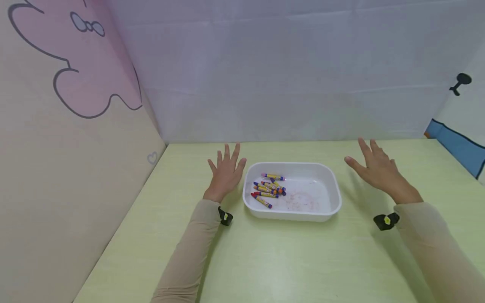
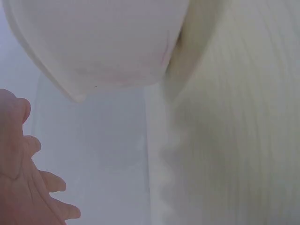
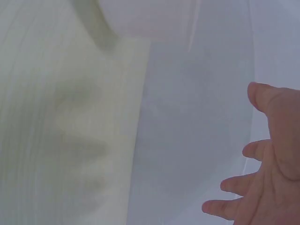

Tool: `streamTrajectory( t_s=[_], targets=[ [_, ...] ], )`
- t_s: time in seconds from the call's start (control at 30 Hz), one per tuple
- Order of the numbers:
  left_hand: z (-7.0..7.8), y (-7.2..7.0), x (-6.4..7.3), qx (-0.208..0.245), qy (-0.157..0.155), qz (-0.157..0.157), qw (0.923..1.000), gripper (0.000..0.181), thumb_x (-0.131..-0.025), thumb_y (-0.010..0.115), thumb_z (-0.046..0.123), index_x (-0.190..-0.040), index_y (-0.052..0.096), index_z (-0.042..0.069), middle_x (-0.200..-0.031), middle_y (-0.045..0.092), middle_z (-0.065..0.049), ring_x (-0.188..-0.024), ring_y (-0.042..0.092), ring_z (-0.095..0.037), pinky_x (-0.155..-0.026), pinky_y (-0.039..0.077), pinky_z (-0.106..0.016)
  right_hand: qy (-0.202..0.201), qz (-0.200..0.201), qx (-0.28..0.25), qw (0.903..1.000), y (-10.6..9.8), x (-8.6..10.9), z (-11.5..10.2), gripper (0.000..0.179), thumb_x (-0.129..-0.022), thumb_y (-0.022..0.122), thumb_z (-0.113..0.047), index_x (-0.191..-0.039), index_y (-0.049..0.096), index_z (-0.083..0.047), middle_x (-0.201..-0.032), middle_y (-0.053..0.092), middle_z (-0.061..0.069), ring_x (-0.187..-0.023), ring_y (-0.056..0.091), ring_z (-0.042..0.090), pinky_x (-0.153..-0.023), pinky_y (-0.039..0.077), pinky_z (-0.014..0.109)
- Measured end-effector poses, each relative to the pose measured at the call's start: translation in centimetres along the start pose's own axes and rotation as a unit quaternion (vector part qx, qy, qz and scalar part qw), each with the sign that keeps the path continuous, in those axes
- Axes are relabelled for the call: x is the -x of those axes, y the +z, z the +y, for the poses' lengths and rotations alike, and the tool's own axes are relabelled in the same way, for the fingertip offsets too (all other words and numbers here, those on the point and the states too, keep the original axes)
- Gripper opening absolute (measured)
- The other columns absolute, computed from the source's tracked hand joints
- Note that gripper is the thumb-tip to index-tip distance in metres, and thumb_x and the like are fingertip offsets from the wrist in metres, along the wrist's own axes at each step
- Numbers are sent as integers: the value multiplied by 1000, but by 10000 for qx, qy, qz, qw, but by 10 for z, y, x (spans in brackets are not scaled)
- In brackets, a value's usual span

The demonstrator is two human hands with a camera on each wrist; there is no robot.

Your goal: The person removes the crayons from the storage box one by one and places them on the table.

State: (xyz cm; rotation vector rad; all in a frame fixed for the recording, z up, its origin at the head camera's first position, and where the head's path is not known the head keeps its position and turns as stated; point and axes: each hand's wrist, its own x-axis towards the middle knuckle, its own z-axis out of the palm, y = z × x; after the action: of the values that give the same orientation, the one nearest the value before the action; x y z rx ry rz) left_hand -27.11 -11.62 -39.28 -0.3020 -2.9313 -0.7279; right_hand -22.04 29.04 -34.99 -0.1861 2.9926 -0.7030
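Note:
A white plastic tray [image 1: 303, 216] sits on the table in the head view, with several crayons [image 1: 266, 190] heaped in its left half. Their wrappers are yellow, with red, orange, pink and blue ends. My left hand [image 1: 226, 174] is just left of the tray, palm down with fingers spread, and holds nothing. Off the tray's right side my right hand [image 1: 379, 170] hovers with its fingers extended, also holding nothing. In the left wrist view the tray's outer wall [image 2: 108, 42] fills the top, while the crayons are hidden there.
The pale green-yellow table [image 1: 273, 261] meets a whitish cloth backdrop [image 1: 288, 80] along its far edge. A wall panel [image 1: 94, 168] with a pink cartoon drawing stands on the left. Another panel with a blue shape [image 1: 456, 143] is at the right. Reddish smudges mark the tray's floor.

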Motion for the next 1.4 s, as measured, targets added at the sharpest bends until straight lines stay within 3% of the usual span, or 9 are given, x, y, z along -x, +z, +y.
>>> streamTrajectory(
  t_s=[0.17, 0.27, 0.37, 0.67, 0.73, 0.8, 0.9, 1.3, 1.4],
  targets=[
    [-1, -1, -5, 1524, -18, -339, 9877, 61, -102, 22, 52, -156, 9, 27, -162, 6, -10, -149, 5, -35, -119, -5, -58, -105, -565, -636, 9963, -20, -6, -17, 83, -99, 36, -54, -154, -3, -5, -156, 1, 32, -140, 10, 55, -104, 19, 75],
    [-1, -1, -7, 2554, -187, -599, 9648, 58, -102, 27, 50, -155, 15, 29, -162, 15, -1, -149, 14, -25, -122, 8, -49, -120, -814, -902, 9925, -30, -10, -28, 80, -98, 37, -56, -155, 8, -9, -155, 17, 29, -138, 22, 53, -101, 27, 73],
    [-1, 3, -7, 3655, -379, -854, 9261, 55, -102, 31, 46, -154, 20, 30, -160, 23, 3, -147, 24, -20, -122, 16, -42, -236, -976, -1260, 9869, -37, -15, -41, 74, -98, 41, -54, -154, 21, -10, -151, 32, 27, -136, 32, 49, -103, 33, 69],
    [4, 34, -12, 6076, -809, -1298, 7794, 52, -102, 38, 22, -153, 26, 16, -159, 27, -8, -145, 29, -25, -120, 24, -37, -705, -1810, -2213, 9557, -27, -44, -62, 53, -97, 56, -31, -142, 44, -6, -143, 49, 17, -122, 57, 31, -103, 47, 43],
    [4, 41, -12, 6372, -966, -1316, 7532, 52, -101, 38, 16, -152, 28, 14, -157, 31, -8, -143, 31, -24, -119, 25, -37, -671, -1993, -2265, 9510, -20, -52, -69, 51, -95, 59, -28, -139, 48, -5, -143, 49, 17, -120, 58, 30, -102, 49, 41],
    [5, 45, -11, 6551, -1090, -1253, 7371, 52, -98, 35, 12, -150, 32, 10, -154, 37, -8, -142, 34, -24, -118, 27, -37, -636, -2146, -2205, 9494, -12, -58, -77, 49, -94, 60, -27, -136, 50, -4, -139, 53, 18, -118, 60, 29, -100, 50, 40],
    [9, 48, -10, 6618, -1188, -1087, 7322, 51, -95, 35, 9, -146, 40, 5, -149, 44, -10, -137, 41, -24, -117, 30, -37, -597, -2355, -2090, 9472, -1, -66, -88, 45, -95, 59, -25, -133, 53, -2, -131, 58, 20, -115, 62, 30, -99, 51, 39],
    [14, 52, -7, 6557, -1317, -851, 7386, 42, -100, 40, 15, -138, 51, 7, -143, 50, -8, -131, 48, -23, -113, 37, -36, -464, -2943, -1748, 9385, 43, -84, -110, 36, -93, 62, -17, -123, 61, 3, -117, 66, 19, -100, 66, 25, -93, 55, 36],
    [14, 51, -7, 6602, -1370, -867, 7334, 41, -100, 40, 16, -138, 52, 8, -143, 51, -8, -131, 48, -23, -113, 37, -36, -408, -2994, -1637, 9391, 52, -86, -113, 35, -92, 63, -16, -122, 62, 3, -115, 67, 18, -95, 65, 20, -91, 55, 34]
  ],
)
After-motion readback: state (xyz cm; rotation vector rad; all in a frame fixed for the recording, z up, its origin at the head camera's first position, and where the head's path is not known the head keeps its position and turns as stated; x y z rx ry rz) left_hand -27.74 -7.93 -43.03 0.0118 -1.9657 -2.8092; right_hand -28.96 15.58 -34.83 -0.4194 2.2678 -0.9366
